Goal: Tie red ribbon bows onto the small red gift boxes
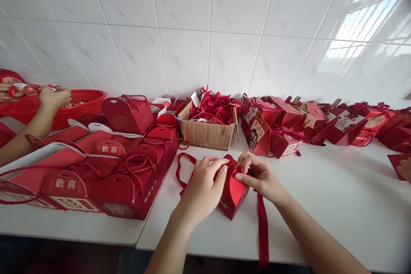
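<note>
A small red gift box [233, 192] stands on the white table in front of me, its curved flaps folded up at the top. My left hand [207, 180] is closed on the box's left side, with fingers and thumb at the top flaps. From the right, my right hand [259, 176] pinches the top edge of the same box; whether ribbon is also in this pinch is hidden. One end of a dark red ribbon [262, 231] hangs from beneath my right hand over the table's front edge. On the left, a ribbon loop [182, 173] lies behind my left hand.
A cardboard box [208, 134] of red ribbons stands behind the gift box. Corded red boxes [128, 188] crowd the left; ribboned boxes [285, 143] line the right back. Another person's hand [53, 97] is above a red basin [86, 102]. At far right, a hand [405, 169] touches red card.
</note>
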